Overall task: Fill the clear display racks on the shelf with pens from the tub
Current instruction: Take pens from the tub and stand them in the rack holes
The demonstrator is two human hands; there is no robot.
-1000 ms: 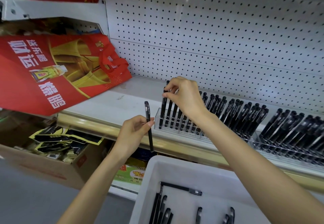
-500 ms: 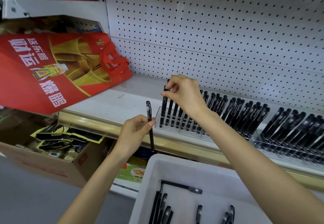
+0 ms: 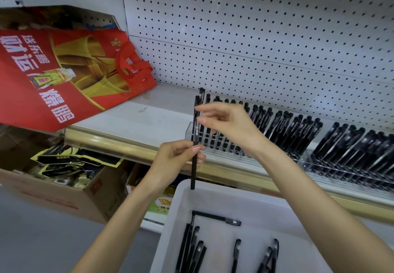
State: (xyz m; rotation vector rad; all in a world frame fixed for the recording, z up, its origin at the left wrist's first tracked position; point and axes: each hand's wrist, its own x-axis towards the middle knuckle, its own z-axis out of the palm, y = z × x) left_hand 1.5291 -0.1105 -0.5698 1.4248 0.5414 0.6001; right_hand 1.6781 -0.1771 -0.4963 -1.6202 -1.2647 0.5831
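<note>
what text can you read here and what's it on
"送东鹏", "财运", "爆鹏": white, sideways, on the red printed bag.
"TEST 2": white, on the black pen in the left hand; the rest is too small.
Unreadable: print on the racked black pens, the bag's red handle, the yellow-green packet.

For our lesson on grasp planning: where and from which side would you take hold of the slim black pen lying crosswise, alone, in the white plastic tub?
Probably pinch the slim black pen at mid-barrel, coming straight down from above. It lies flat in the white plastic tub, its middle clear of the other pens, with bare floor either side for thumb and finger.
</note>
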